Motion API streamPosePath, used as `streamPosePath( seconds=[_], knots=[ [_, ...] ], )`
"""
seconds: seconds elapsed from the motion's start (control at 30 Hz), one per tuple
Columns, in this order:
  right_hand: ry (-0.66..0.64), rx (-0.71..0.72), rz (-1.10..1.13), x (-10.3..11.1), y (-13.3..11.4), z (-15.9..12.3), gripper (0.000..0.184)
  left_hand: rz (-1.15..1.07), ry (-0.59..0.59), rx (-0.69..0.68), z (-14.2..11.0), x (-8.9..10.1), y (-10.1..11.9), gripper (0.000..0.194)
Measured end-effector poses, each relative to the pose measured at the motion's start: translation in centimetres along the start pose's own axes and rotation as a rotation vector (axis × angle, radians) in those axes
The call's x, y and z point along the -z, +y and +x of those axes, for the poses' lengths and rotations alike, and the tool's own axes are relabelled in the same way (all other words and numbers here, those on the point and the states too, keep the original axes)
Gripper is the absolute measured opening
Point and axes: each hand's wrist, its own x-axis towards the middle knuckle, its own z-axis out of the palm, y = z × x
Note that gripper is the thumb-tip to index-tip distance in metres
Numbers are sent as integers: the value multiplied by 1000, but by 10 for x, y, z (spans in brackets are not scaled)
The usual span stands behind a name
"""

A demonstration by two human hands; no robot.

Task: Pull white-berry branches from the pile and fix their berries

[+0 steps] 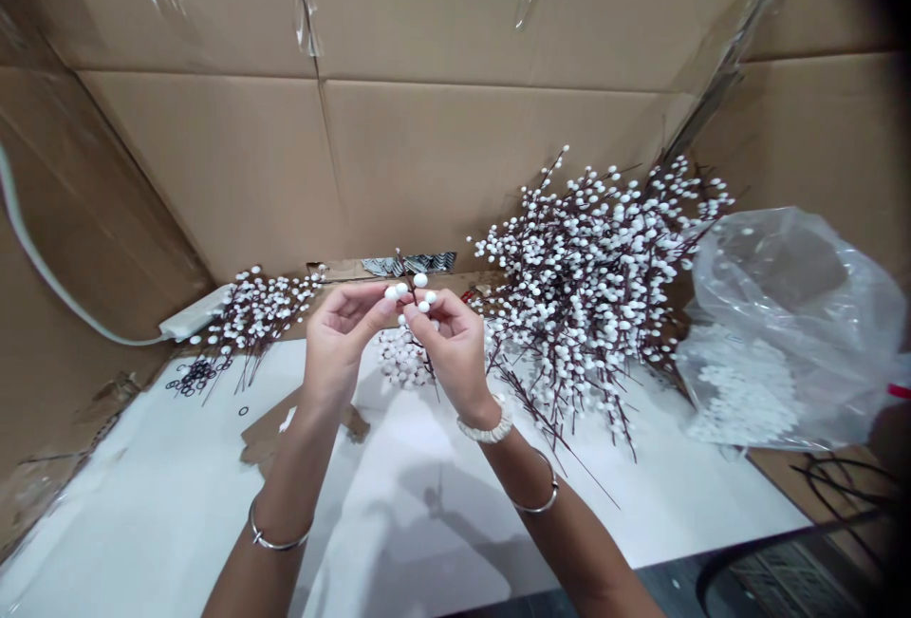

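Both hands meet in the middle of the view, raised over the white tabletop (pixel 185 485). Between them is an artificial berry stem (pixel 420 280) with several white balls on a thin dark stalk. My left hand (pixel 342 328) pinches at the balls on its left side with thumb and forefinger. My right hand (pixel 452 338) has its thumb and fingers closed on the lower right of the same stem. Below and behind the hands, a small cluster of white berries (pixel 404 362) lies on the table, partly covered by my fingers.
A large heap of white-berry stems (pixel 590 286) fills the right back. Beside it stands a clear plastic bag (pixel 818 343) of loose white pieces. At left are a smaller bunch (pixel 260 309), black rings (pixel 195 376), a white power strip (pixel 195 314) and a cardboard scrap (pixel 267 433). Cardboard walls (pixel 498 162) enclose the table.
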Motion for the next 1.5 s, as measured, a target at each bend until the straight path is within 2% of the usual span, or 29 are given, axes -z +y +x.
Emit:
streamPosePath(
  seconds=[0.27, 0.6, 0.93, 1.3, 1.5],
  knots=[
    [53, 58, -41, -5, 4, -6, 9, -2, 18, -99, -1, -1, -3, 19],
    [79, 109, -54, -7, 4, -9, 5, 20, 25, -144, -3, -3, -4, 18],
    [74, 143, -59, -7, 4, -9, 10, -30, 7, -190, -3, -4, -7, 18],
    [107, 139, -35, -10, 3, -11, 9, -22, -8, -221, -4, -6, -6, 16],
    [85, 150, -26, -14, 5, -11, 8, -8, 32, -190, -4, -3, -1, 18]
  ],
)
